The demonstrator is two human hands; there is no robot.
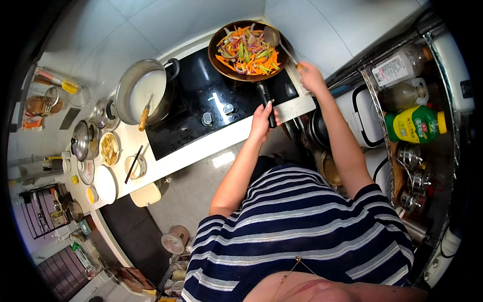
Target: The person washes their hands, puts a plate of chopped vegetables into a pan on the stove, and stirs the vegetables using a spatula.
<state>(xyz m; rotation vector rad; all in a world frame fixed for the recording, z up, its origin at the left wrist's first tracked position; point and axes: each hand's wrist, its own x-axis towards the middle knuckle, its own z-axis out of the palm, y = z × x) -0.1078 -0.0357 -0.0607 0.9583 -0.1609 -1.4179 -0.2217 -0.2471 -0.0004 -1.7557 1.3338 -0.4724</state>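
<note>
My left hand (263, 120) grips the black handle (262, 90) of a frying pan (241, 78). In the pan lie sliced vegetables (247, 51), with orange carrot strips, green strips and purple onion pieces. My right hand (311, 76) is shut on a metal spatula (288, 53) with a wooden grip; its broad blade rests at the pan's right side, among the onion. Under the pan is the right end of a black glass cooktop (188, 128). Left of it stands a deep steel pot (122, 90) holding whitish liquid, and a wooden-handled utensil (144, 117) leans in it.
On the counter at left are a lidded pot (81, 145), a plate of food (109, 149), a white plate (105, 185) and a bowl (141, 166) with chopsticks across it. A wire shelf with bottles (415, 124) stands close on my right. The tiled wall (200, 19) rises behind the cooktop.
</note>
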